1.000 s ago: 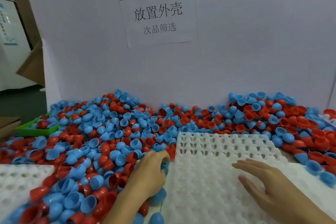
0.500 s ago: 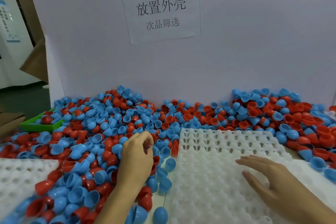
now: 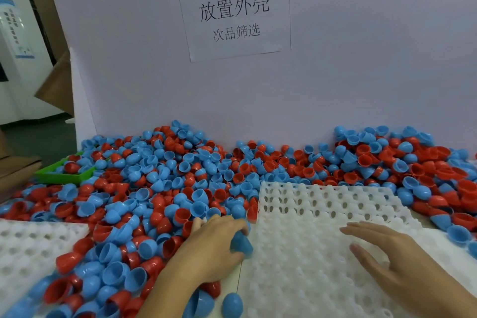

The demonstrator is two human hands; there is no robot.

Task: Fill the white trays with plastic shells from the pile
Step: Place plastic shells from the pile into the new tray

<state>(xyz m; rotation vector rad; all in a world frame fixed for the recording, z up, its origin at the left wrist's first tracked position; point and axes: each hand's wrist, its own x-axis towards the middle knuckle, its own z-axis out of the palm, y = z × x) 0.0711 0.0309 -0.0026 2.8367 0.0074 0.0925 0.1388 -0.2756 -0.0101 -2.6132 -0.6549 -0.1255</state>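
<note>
A big pile of red and blue plastic shells [image 3: 165,188] covers the table from the left to the back right. A white tray [image 3: 317,217] with rows of empty cups lies in front of me, right of centre. My left hand [image 3: 214,248] sits at the tray's left edge, its fingers curled over a blue shell [image 3: 241,245]. My right hand [image 3: 387,255] lies flat on the tray with straight fingers, holding nothing. A second white tray [image 3: 23,250] lies at the near left, partly under shells.
A green bin [image 3: 55,175] with a few shells stands at the back left. A white board [image 3: 361,72] with a paper sign [image 3: 233,10] closes off the back. Loose blue shells [image 3: 232,304] lie near the front edge. Cardboard stands at the far left.
My left hand has come back from the pile, to the right and towards me, to the tray's left edge, now with a blue shell under its fingers. The right hand has barely moved.
</note>
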